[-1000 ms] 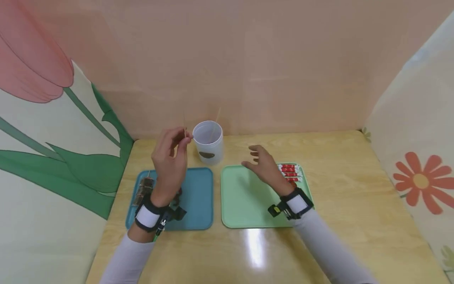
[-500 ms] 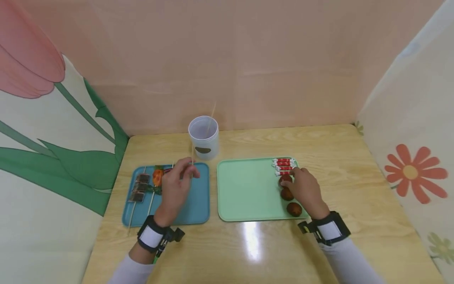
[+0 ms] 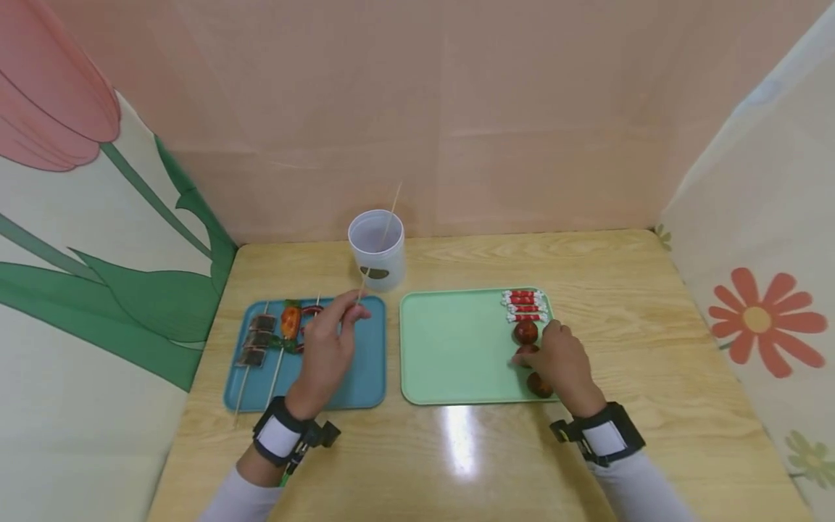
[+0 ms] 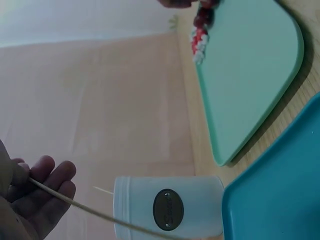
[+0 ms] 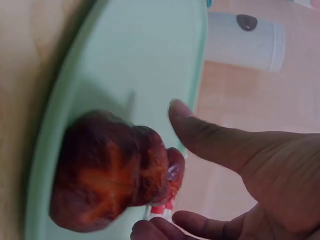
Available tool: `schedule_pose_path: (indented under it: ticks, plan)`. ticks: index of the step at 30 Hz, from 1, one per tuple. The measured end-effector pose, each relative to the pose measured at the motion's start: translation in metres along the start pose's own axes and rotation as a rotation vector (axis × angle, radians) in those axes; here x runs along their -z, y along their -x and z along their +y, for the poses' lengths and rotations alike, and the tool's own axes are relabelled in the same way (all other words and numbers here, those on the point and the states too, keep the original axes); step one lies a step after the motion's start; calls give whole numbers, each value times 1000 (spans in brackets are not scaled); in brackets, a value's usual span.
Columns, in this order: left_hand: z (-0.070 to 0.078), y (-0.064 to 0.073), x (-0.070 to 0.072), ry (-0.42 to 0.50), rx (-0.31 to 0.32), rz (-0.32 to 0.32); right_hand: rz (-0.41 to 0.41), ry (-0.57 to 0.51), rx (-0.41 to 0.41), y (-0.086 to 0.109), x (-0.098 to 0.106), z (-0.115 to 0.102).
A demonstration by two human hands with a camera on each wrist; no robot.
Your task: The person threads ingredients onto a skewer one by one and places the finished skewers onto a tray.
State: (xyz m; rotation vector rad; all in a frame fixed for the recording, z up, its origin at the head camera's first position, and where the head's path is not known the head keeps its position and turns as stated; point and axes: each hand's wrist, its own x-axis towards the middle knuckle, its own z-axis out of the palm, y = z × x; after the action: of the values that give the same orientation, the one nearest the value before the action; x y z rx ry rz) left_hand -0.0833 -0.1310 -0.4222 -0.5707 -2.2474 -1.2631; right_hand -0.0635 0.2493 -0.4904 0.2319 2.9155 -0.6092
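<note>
My left hand (image 3: 328,351) pinches a thin bamboo skewer (image 3: 363,283) between thumb and fingers, above the right part of the blue tray (image 3: 372,370). In the left wrist view the bare skewer (image 4: 102,214) runs across in front of the white cup. My right hand (image 3: 566,366) is over the right side of the green tray (image 3: 457,348), at three brown shiitake mushrooms with star-shaped cuts. Its thumb and fingers are spread around the middle one, which they partly hide. The nearest mushroom (image 5: 95,172) looks large in the right wrist view; the far mushroom (image 3: 525,332) is beside the red-and-white sticks.
Several red-and-white wrapped sticks (image 3: 525,307) lie at the green tray's back right. The blue tray bears loaded skewers, one with dark chunks (image 3: 257,339), another with an orange-and-green piece (image 3: 291,322). A white cup (image 3: 378,254) with one skewer stands behind the trays.
My left hand has come down from beside the cup with the skewer, which now tilts. My right hand has moved right to the mushrooms, then slightly nearer, from the far one to the middle one.
</note>
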Motion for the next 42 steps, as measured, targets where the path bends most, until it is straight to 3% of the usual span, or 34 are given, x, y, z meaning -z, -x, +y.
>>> schedule_pose_path:
  ticks: [12,15,17,21,23,28,31,35,42]
  plan:
    - [4,0,-3,-23,12,-7,-82,-5,-93,5,-14,3]
    - [5,0,-3,-52,32,-4,-65,-15,-88,8,-10,6]
    - [6,0,-3,-66,51,-9,-7,-49,-62,9,-4,8]
    - [7,1,-5,-87,68,-27,131,-255,35,8,20,-4]
    - [8,2,-7,-91,49,-25,152,-433,98,7,35,-20]
    - [12,2,-16,-134,-45,-8,82,-1081,336,6,66,-81]
    - [16,0,-22,-161,-103,-16,-1,-1338,511,7,77,-115]
    - [22,-3,-26,-187,-146,-32,-118,-1433,643,10,84,-144]
    - [29,-6,-24,-211,-150,-5,-228,-1356,692,13,86,-157]
